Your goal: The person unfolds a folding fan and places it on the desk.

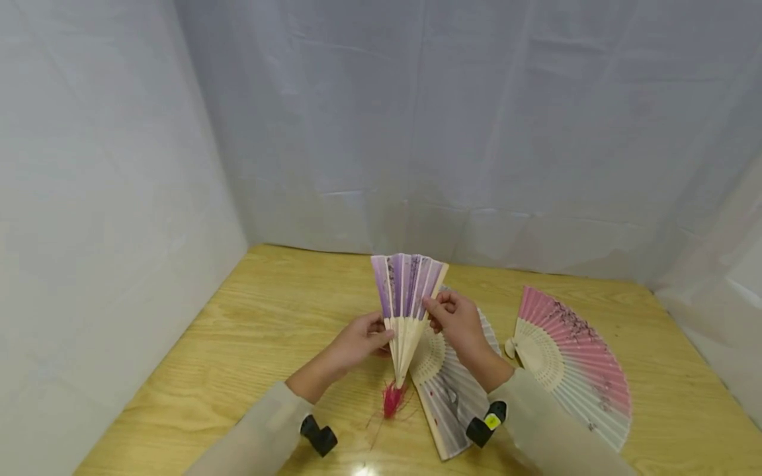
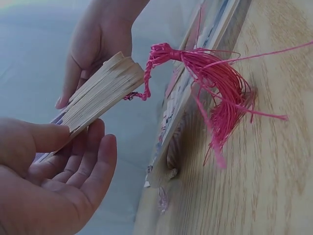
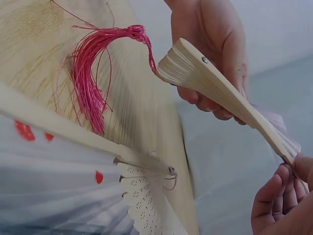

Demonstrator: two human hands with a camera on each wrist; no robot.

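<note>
A partly spread purple folding fan (image 1: 409,291) is held upright above the table between both hands. My left hand (image 1: 361,339) pinches its left outer rib low down, thumb in front and fingers behind. Higher up, my right hand (image 1: 460,324) pinches the right outer rib between thumb and fingers. From the fan's pivot end hangs a pink tassel (image 2: 222,93) on a braided cord. Below and behind my right hand lies a spread white and grey folding fan (image 1: 448,396) with red spots, partly hidden by that hand and forearm.
A spread pink and pale green folding fan (image 1: 574,370) lies to the right on the wooden table (image 1: 286,297). White cloth (image 1: 381,132) hangs behind the table and along its sides.
</note>
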